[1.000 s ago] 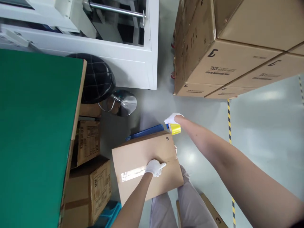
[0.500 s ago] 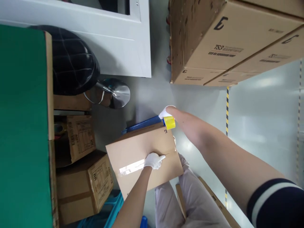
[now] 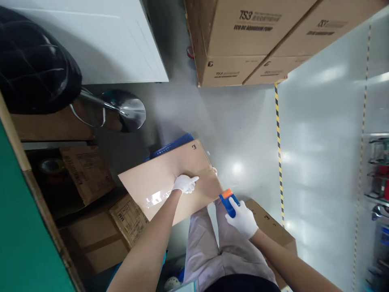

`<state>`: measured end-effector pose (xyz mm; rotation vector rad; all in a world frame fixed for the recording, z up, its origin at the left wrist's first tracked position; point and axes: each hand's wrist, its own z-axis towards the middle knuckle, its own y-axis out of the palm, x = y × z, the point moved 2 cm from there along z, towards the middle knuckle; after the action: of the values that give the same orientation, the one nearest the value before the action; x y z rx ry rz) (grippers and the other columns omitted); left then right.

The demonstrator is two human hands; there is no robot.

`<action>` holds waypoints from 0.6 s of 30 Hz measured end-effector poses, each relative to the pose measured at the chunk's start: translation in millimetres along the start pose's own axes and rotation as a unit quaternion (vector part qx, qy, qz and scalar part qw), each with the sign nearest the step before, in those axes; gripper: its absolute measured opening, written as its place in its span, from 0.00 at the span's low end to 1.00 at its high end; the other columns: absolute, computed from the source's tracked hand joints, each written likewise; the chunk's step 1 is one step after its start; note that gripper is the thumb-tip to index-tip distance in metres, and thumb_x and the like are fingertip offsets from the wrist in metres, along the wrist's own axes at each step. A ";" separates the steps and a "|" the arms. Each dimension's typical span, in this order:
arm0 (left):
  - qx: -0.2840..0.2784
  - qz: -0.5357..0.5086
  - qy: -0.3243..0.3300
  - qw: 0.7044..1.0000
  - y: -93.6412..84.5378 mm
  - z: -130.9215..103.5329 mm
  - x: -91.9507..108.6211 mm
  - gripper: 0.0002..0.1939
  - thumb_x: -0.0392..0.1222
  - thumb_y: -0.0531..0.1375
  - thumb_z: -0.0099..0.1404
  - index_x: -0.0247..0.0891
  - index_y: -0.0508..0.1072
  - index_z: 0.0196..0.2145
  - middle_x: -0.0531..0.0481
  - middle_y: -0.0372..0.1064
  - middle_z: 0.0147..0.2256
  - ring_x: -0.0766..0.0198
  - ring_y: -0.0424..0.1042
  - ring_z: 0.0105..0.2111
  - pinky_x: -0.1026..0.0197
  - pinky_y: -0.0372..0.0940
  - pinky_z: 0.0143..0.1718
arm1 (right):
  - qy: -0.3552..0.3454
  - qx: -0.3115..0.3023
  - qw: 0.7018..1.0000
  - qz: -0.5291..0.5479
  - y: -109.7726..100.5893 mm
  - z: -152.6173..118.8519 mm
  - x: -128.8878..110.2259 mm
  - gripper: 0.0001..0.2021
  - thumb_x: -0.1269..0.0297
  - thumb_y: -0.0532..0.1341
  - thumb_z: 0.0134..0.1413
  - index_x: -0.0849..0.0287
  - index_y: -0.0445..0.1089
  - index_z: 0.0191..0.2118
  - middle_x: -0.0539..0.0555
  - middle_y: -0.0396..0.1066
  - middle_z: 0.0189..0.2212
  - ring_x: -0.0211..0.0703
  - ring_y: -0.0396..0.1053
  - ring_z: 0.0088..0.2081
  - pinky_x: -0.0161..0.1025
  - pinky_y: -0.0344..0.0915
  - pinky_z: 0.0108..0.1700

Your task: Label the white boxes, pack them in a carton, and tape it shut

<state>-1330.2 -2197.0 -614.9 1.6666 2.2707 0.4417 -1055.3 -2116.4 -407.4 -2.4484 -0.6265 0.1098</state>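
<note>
A cardboard box (image 3: 170,166) stands in front of my legs, with a shiny strip of clear tape (image 3: 156,198) partly along its top. My left hand (image 3: 184,184), in a white glove, presses on the box top near the middle seam. Its thumb sticks out to the right and it holds nothing. In my right hand (image 3: 244,219), also gloved, is a blue and orange tape dispenser (image 3: 228,202), gripped by its handle beside the box's near right corner. I cannot tell whether the dispenser touches the box.
Stacked cartons (image 3: 258,44) stand at the top right. A black stool (image 3: 39,65) with a chrome base and a white cabinet (image 3: 115,44) are at the upper left. Several cartons (image 3: 100,243) sit under the green-topped table (image 3: 27,227). Another carton (image 3: 267,223) lies right of my legs.
My right hand has swung with the tape dispenser from the box's far right corner to its near right corner. My left hand stays on the box top. The view has shifted.
</note>
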 end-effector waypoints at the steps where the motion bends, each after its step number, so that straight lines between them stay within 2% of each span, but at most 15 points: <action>1: -0.015 -0.005 -0.014 1.000 1.0 3.9 -0.6 0.31 0.68 0.63 0.62 0.42 0.57 0.20 0.58 0.46 0.14 0.67 0.51 0.15 0.62 0.47 0.20 | 0.015 -0.016 1.000 -0.006 14.8 -16.7 17.4 0.36 0.53 0.64 0.57 0.44 0.59 0.70 0.54 0.65 0.42 0.49 0.72 0.34 0.39 0.61 0.33; 3: -0.036 -0.015 -0.035 0.999 3.0 11.4 -2.5 0.33 0.68 0.62 0.64 0.43 0.51 0.19 0.58 0.42 0.15 0.69 0.46 0.15 0.62 0.42 0.20 | 0.030 -0.043 0.998 -0.020 35.9 -41.8 42.8 0.34 0.55 0.64 0.57 0.47 0.61 0.68 0.55 0.65 0.42 0.50 0.72 0.35 0.38 0.59 0.33; 5: -0.042 -0.025 -0.041 0.998 4.7 17.4 -4.3 0.35 0.68 0.61 0.64 0.44 0.47 0.20 0.59 0.38 0.15 0.70 0.44 0.15 0.62 0.39 0.21 | 0.036 -0.056 0.997 -0.031 49.0 -54.7 58.5 0.32 0.56 0.64 0.57 0.49 0.63 0.67 0.56 0.65 0.42 0.50 0.72 0.36 0.38 0.58 0.33; 9: -0.047 -0.033 -0.049 0.997 7.7 23.2 -5.2 0.34 0.69 0.63 0.62 0.45 0.47 0.22 0.59 0.39 0.16 0.69 0.44 0.16 0.62 0.39 0.21 | 0.050 -0.068 0.996 -0.027 65.1 -50.2 74.8 0.33 0.56 0.65 0.57 0.48 0.62 0.68 0.56 0.65 0.41 0.51 0.73 0.37 0.39 0.59 0.34; 13: -0.044 -0.026 -0.060 0.997 8.5 26.7 -5.5 0.34 0.71 0.63 0.61 0.44 0.49 0.22 0.58 0.42 0.16 0.69 0.45 0.17 0.62 0.38 0.21 | 0.045 -0.083 0.995 0.005 79.8 -15.8 74.4 0.32 0.55 0.64 0.57 0.47 0.61 0.67 0.55 0.65 0.40 0.51 0.73 0.35 0.40 0.61 0.35; 18: -0.012 -0.011 -0.031 0.999 4.2 37.2 -10.7 0.34 0.73 0.65 0.57 0.43 0.55 0.24 0.59 0.42 0.17 0.68 0.47 0.17 0.62 0.41 0.21 | 0.058 -0.059 0.994 0.071 93.5 66.6 42.2 0.27 0.55 0.63 0.57 0.47 0.66 0.63 0.56 0.68 0.41 0.52 0.76 0.37 0.40 0.65 0.38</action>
<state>-1308.4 -2203.3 -646.6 1.6186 2.2289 0.4035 -994.1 -2127.3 -512.8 -2.5905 -0.4184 -0.0136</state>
